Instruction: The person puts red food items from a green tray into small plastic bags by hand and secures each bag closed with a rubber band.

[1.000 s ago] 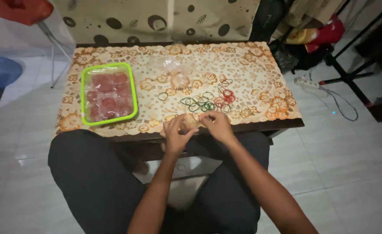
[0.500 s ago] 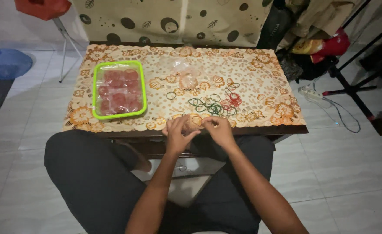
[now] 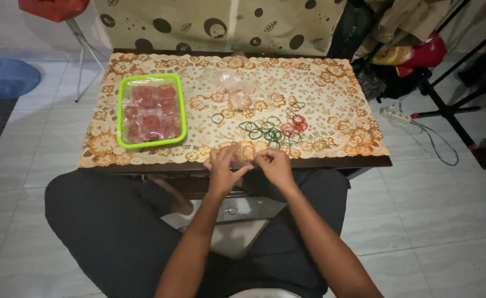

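Note:
My left hand (image 3: pixel 222 167) and my right hand (image 3: pixel 273 165) meet at the near edge of a low table (image 3: pixel 342 161), fingertips pinched together on a small clear plastic bag (image 3: pixel 245 156) held between them. Just beyond the hands lies a loose heap of green and red rubber bands (image 3: pixel 273 129) on the patterned cloth. A single green band (image 3: pixel 217 118) lies a little to its left. More crumpled clear plastic bags (image 3: pixel 233 91) sit farther back at the table's middle.
A green-rimmed tray (image 3: pixel 122 113) of small pink packets stands on the table's left side. A blue basin (image 3: pixel 8 77) lies on the tiled floor at far left. Bags, a tripod leg and a white cable (image 3: pixel 430 138) crowd the right.
The view has shifted slightly, so the table sits a bit lower and closer in the frame. Both hands stay together at the table's front edge, fingers working the same small item.

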